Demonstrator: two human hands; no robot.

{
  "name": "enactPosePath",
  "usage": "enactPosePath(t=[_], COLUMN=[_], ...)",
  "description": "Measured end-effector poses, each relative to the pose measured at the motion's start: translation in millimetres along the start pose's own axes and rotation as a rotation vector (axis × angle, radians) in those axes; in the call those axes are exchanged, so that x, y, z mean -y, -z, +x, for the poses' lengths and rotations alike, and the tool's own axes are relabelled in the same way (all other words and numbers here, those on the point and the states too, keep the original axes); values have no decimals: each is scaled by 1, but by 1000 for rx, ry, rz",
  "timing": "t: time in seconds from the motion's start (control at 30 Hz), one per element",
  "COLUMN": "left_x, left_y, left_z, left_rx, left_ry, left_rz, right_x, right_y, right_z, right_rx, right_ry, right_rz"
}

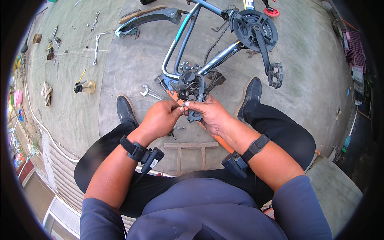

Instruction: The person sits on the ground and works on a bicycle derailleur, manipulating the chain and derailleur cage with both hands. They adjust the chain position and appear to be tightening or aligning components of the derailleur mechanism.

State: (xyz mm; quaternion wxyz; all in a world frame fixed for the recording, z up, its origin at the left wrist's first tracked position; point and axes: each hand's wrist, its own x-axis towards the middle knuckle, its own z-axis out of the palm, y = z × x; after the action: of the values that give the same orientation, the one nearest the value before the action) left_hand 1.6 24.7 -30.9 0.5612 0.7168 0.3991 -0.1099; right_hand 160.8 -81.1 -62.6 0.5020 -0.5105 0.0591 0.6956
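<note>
In front of me a blue-grey bicycle frame lies with its rear end toward me, a black derailleur at that end and an orange part beneath. My left hand pinches a small metal fitting just below the derailleur. My right hand is closed on the derailleur's dark cage, its thumb meeting my left fingertips at the fitting. The fingertips partly hide the fitting. A large open-ended wrench lies left of the derailleur.
A crankset with pedal is at upper right. Several wrenches, a yellow-handled tool and a rag lie to the left. A brush and curved mudguard are behind. My shoes flank the work. A wooden frame is near me.
</note>
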Motion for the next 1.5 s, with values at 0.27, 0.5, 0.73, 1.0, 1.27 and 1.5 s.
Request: enactPosePath(t=[0.27,0.5,0.73,1.0,1.27,1.5], left_x=[4,2,-1,7,-20,-11], left_y=[-4,-2,3,14,11,1], left_z=[-1,-1,-3,10,15,24], left_rx=[-23,-8,10,-200,-236,-300], left_ry=[-39,-25,101,43,4,-140], left_rz=[0,-38,-157,-339,-157,-93], right_x=[-1,3,5,5,-1,-7], right_y=[4,9,10,13,11,1], right_z=[3,3,2,2,5,1], right_rx=[43,75,75,67,-2,-69], right_ry=[-11,-48,-48,-28,-37,-44], right_rz=[27,10,-8,-86,-114,-146])
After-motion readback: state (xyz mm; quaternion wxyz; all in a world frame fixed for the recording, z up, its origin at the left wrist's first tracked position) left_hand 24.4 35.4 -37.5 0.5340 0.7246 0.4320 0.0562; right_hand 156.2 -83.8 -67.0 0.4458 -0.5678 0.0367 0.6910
